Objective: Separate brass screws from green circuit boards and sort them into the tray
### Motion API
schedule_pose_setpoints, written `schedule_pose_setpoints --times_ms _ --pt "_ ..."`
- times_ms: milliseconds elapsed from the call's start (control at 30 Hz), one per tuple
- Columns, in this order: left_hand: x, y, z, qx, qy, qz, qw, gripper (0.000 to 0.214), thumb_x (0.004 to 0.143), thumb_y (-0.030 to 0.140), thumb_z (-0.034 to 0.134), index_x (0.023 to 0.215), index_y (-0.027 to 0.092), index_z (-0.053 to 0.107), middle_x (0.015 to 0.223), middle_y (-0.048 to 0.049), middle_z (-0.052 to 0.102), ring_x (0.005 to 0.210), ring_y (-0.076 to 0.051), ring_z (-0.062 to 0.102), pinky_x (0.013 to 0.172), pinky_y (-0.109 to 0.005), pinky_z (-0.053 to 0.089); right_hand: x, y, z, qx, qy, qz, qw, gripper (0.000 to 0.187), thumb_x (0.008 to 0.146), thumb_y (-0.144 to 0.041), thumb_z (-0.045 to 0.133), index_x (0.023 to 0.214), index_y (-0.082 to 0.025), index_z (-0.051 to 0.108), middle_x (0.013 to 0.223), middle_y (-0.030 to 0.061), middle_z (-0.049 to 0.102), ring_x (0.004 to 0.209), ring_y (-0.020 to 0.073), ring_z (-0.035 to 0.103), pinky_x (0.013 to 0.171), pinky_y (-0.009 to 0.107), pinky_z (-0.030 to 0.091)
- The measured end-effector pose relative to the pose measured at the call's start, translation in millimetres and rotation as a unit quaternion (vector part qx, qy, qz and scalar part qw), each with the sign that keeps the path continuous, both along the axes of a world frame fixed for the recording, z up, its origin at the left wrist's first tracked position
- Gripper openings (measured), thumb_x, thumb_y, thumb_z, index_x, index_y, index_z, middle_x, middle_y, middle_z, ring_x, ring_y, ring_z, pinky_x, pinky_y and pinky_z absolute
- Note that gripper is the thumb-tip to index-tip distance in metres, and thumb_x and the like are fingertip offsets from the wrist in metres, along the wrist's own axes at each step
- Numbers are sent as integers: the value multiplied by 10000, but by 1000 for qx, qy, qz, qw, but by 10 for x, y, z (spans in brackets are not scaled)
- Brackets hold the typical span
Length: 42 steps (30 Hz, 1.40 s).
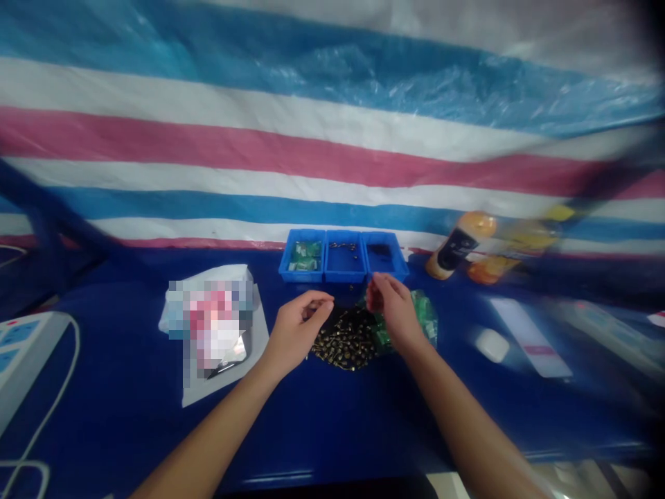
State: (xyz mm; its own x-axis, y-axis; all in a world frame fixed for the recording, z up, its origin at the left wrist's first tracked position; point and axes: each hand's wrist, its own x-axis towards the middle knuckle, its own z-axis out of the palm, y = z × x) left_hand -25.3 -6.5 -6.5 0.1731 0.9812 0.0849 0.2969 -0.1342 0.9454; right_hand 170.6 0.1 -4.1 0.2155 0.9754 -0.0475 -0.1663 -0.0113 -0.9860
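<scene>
Behind the work surface, a striped sheet [312, 111] in blue, white and red spans the full width. In front of it is a dark blue table [104, 423], which carries all items listed below.

At the left edge, a white power strip [21, 353] lies beside a looped white cable [75, 353]. To its right lies a white paper [194, 393], with a partly pixelated bundle on top.

At the rear centre, three blue trays stand side by side. The left tray [302, 277] contains green packets [305, 256]; the middle tray [343, 276] contains a few small parts [341, 246]; the right tray [400, 253] contains dark items [382, 250], too small to identify.

At the right rear, two bottles with orange-yellow colouring, the near one [460, 244] and the far one [519, 246], lean in the view and are blurred.

The left hand [298, 329] is at the left side of the pile, thumb and fingertips brought together; whether a part sits between them cannot be told. The right hand [399, 315] is raised at the pile's right side, below the right tray, fingers curled inward; its contents cannot be told.

A pile of small brass-coloured parts [346, 344] lies on the table between the hands, in front of the trays. Further green packets [427, 315] lie around the right hand. Beyond them rests a rounded white case [492, 345]. One loose part [351, 287] lies between the pile and the middle tray.
</scene>
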Motion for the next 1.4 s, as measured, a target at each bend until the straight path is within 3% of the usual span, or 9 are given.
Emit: schedule_pose_setpoints --times_ms 133,400,533,667,1033,1400 --pt "-2 2 -22 14 23 -7 1000 239 893 414 598 1003 239 718 939 -34 728 834 -197 671 747 -319 521 90 9 84 18 1 -45 999 333 813 -521 666 832 -220 525 584 -62 561 438 89 479 438 220 350" --pt "-36 37 16 70 103 16 992 209 908 367 566 980 230 707 936 -32 720 829 -193 670 752 -328 526 120 -30 172 27 -19 -76 997 282 786 -407 712 738 -205 522 552 -70 474 452 72 375 425 219 259" --pt "-104 74 -24 145 264 44 953 205 914 293 538 1015 229 705 1044 -51 689 974 -245 637 873 -399 505 128 -29 160 34 -23 -84 996 269 799 -393 700 728 -205 521 561 -65 474 465 76 372 437 224 266" --pt "-163 103 -108 137 358 29 923 252 926 245 504 1074 232 708 1096 -60 670 1011 -258 629 910 -410 501 102 -34 113 50 -57 -56 996 270 824 -408 679 731 -202 531 575 -59 476 488 81 385 458 231 275" --pt "-222 150 -195 158 362 -25 918 235 924 160 517 1066 233 689 1012 -37 683 929 -231 663 854 -367 511 2 -62 49 65 -128 1 990 259 840 -438 663 792 -203 566 613 -48 494 534 100 422 523 254 322" --pt "-210 128 -153 154 361 -43 919 211 923 153 518 1038 229 677 1016 -34 684 930 -219 657 842 -353 504 -28 -62 49 48 -152 29 987 266 832 -453 663 796 -205 573 617 -42 521 535 108 453 534 260 339"
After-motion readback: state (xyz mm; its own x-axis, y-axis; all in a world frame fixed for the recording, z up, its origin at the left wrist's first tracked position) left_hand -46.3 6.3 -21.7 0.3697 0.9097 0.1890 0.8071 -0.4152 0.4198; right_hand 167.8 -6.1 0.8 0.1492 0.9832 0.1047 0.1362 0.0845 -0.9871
